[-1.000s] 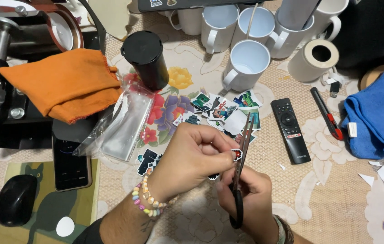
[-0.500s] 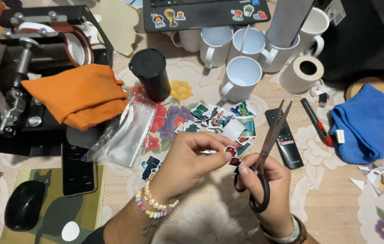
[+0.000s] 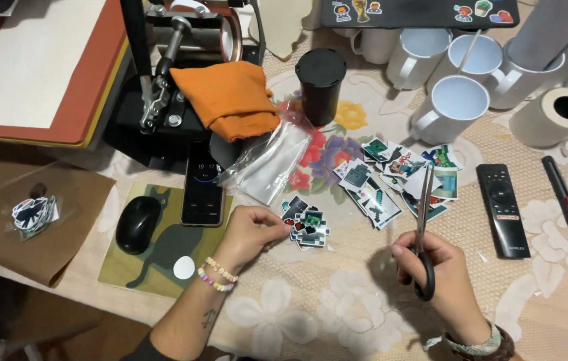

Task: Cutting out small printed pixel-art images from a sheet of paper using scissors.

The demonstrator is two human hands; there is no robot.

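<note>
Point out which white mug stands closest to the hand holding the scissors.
It is the front mug, standing alone ahead of the back row with its handle turned left. It is nearest the right hand and scissors; the other mugs line up farther back.

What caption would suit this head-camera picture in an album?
Left hand sets a cut-out sticker on a small pile while the right hand holds scissors upright over the cluttered table.

Phone [image 3: 202,187] lies left of cutouts [image 3: 394,177]; remote [image 3: 502,208] lies right.
</note>
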